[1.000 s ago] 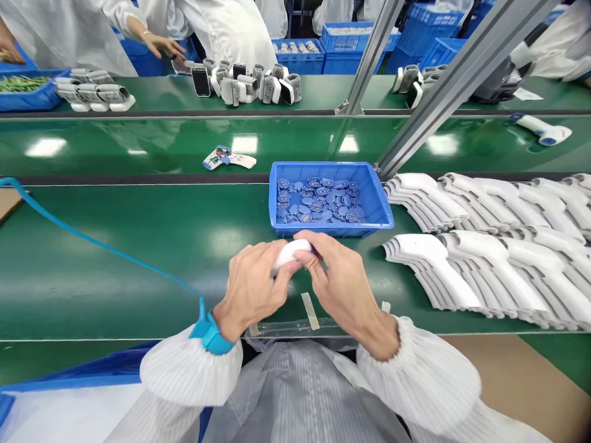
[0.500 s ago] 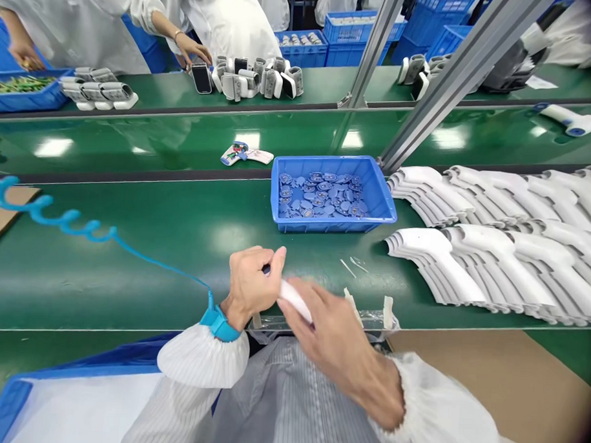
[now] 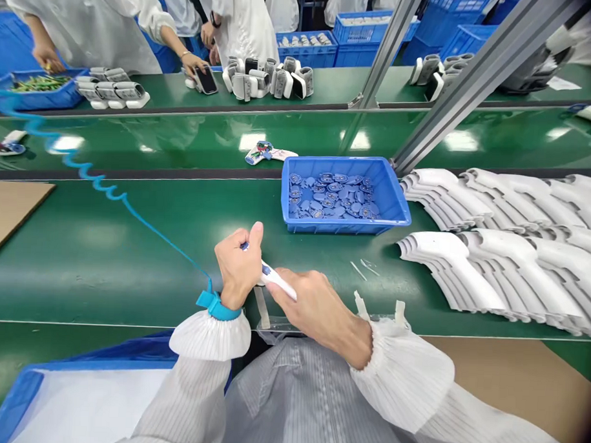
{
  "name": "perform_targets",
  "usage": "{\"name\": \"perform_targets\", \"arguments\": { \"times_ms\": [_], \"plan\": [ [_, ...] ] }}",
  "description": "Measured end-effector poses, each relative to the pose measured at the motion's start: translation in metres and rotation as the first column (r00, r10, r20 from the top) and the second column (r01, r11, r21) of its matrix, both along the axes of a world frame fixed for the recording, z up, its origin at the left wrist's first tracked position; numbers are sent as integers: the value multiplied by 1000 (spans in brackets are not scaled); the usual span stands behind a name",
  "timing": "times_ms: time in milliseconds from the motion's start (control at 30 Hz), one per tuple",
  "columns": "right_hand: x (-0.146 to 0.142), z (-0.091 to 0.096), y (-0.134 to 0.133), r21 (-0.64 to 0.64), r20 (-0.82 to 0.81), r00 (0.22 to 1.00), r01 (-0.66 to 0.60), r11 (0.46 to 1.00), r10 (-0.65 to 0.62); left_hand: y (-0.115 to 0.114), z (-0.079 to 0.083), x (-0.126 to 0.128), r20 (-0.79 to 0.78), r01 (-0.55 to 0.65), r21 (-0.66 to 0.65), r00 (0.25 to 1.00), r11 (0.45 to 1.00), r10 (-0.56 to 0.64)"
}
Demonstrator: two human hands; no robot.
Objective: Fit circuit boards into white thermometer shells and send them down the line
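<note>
My left hand point(image 3: 238, 265) is closed round one end of a white thermometer shell point(image 3: 278, 282), thumb up, with a small blue part showing at the fingers. My right hand point(image 3: 316, 309) grips the shell's other end from below, just above the table's near edge. A blue wrist strap point(image 3: 215, 304) with a coiled blue cord point(image 3: 103, 186) sits on my left wrist. A blue tray point(image 3: 397, 206) of small blue-grey round parts stands just beyond my hands. To the right lie rows of white thermometer shells point(image 3: 498, 261).
A conveyor belt point(image 3: 182, 140) carries a small assembly point(image 3: 266, 152). Across it, other people in white coats handle devices point(image 3: 266, 78) and a blue bin point(image 3: 33, 89). Metal frame posts point(image 3: 475, 79) rise at right. Cardboard sheets point(image 3: 9, 208) lie left and right; a blue bin point(image 3: 51, 394) stands near left.
Both hands have drawn back toward me from beside the blue tray. The white shell has been turned from a cupped hold to lie lengthwise between my hands. The view has shifted left.
</note>
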State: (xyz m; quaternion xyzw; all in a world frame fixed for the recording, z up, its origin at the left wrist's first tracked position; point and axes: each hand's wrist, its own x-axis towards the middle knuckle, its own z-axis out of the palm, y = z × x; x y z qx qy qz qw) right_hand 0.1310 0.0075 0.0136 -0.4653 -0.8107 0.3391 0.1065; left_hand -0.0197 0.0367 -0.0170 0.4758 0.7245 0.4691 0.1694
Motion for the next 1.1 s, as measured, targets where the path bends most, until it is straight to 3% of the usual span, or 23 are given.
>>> {"name": "perform_targets", "arguments": {
  "times_ms": [67, 167, 267, 367, 433, 533, 600, 667, 767, 867, 967, 1100],
  "plan": [
    [-6, -4, -5, 112, 154, 987, -60, 992, 43, 6, 0, -2, -88, -11, 0, 996, 1000, 11],
    [-10, -10, -7, 165, 254, 966, -98, 981, 54, 7, 3, -2, -188, 44, -68, 980, 997, -56],
    [-5, -6, 2, 159, 263, 962, -123, 980, 78, 3, 11, -9, -220, 143, -126, 961, 982, -169],
    [12, 19, 25, 91, 134, 989, -75, 993, 62, 5, 20, -39, -162, 202, -226, 957, 953, -241],
    [24, 47, 49, 87, -17, 1000, 9, 996, -7, 15, 29, -72, -77, 166, -339, 976, 926, -203],
    [36, 86, 101, 243, -152, 981, 152, 958, -117, 48, 48, -125, 29, 31, -379, 999, 925, -22],
    [34, 99, 147, 315, -129, 981, 177, 932, -143, 77, 62, -150, 145, -50, -329, 984, 943, 103],
    [26, 97, 196, 303, 14, 980, 183, 935, -196, 103, 73, -162, 291, -93, -227, 944, 970, 158],
    [11, 75, 261, 288, 255, 933, 178, 941, -254, 121, 77, -157, 471, -154, -55, 867, 987, 162],
    [-2, 50, 301, 221, 386, 893, 155, 963, -232, 111, 66, -135, 564, -145, -9, 817, 989, 125],
    [-10, 42, 317, 151, 464, 870, 107, 983, -166, 87, 52, -113, 547, -55, -100, 831, 994, 101],
    [-16, 64, 309, 160, 438, 891, 53, 986, -119, 58, 45, -95, 467, 86, -142, 884, 986, -9]
  ]
}}
